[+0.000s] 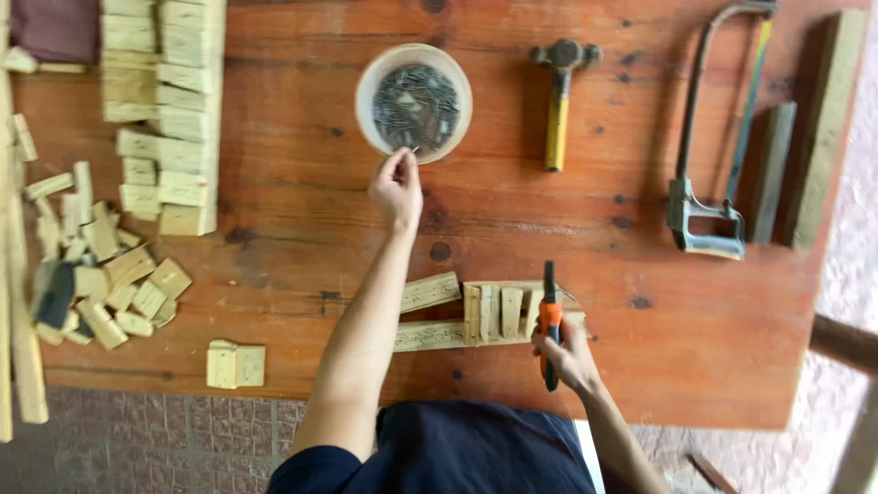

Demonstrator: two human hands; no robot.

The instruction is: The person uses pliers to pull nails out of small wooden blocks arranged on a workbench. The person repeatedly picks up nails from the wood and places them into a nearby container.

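My left hand (396, 187) reaches to the near rim of a round white bowl (369, 78) full of dark nails (417, 105). Its fingertips pinch a single small nail just at the rim. My right hand (567, 359) grips an orange-and-black handled tool (549, 316), held upright over a small frame of pale wooden slats (485, 313) lying near the table's front edge. The frame has two long strips and several short cross pieces.
A yellow-handled hammer (560, 96) lies right of the bowl. A hacksaw (709, 137) and two wood strips (823, 119) lie far right. Stacked wood blocks (169, 110) sit at the far left, loose offcuts (105, 274) below them, one small block (235, 364) near the front edge.
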